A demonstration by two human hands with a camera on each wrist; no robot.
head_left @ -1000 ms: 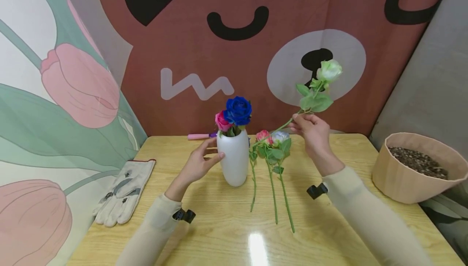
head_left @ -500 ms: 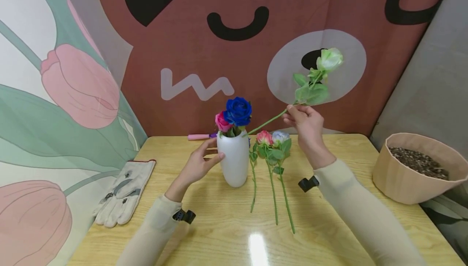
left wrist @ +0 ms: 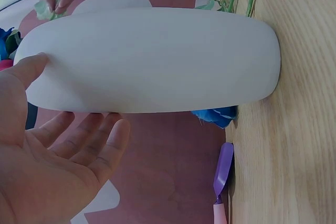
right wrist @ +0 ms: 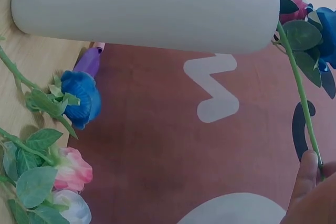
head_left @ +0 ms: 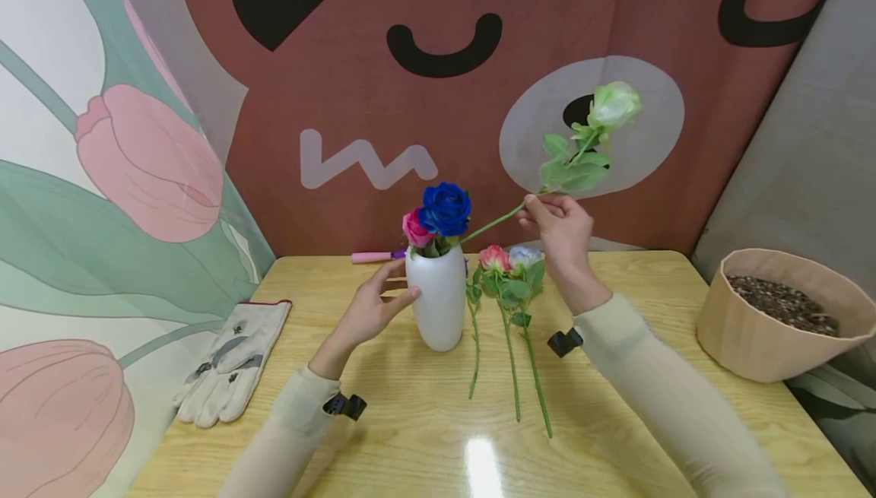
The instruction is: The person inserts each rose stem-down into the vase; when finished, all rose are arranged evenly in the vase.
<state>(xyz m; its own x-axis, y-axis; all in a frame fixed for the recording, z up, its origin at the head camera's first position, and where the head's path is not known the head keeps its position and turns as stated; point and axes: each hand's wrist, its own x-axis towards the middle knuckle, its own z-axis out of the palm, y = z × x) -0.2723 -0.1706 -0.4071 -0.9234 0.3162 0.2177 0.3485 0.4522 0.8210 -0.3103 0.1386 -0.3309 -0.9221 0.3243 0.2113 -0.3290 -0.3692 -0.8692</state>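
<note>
R hand (head_left: pixel 557 224) pinches the stem of a pale green rose (head_left: pixel 614 105) btwn thumb and fingers, bloom up and to the right, cut end angled down-left w/ its tip right at the mouth of the white vase (head_left: pixel 436 296). Over the last sec the hand has lifted and slid left: stem tip was down beside the loose flowers, now it sits at the vase rim next to the blue rose (head_left: pixel 445 207) and pink rose (head_left: pixel 415 227) already standing in there. R wrist view shows the stem end touching the rim edge; can't tell if it's actually inside yet. My read: rose is lined up for insertion, not seated.

L hand (head_left: pixel 372 306) hasn't shifted, fingers nearly straight and spread, thumb and fingertips resting against the vase's left side, steadying it, not wrapped round. L wrist view confirms an open palm w/ thumb on the vase wall (left wrist: pixel 152 59).

Vase stands upright mid-table (head_left: pixel 616 437). Just right of it lie three loose stems (head_left: pixel 509 346), heads toward the far side: a pink bud, a whitish one, and per R wrist view a small blue one close behind the vase. Far edge behind the vase: pink-and-purple tool (head_left: pixel 376 255). Left edge: work gloves (head_left: pixel 233 361). Right: tan pot of soil (head_left: pixel 780 315).
</note>
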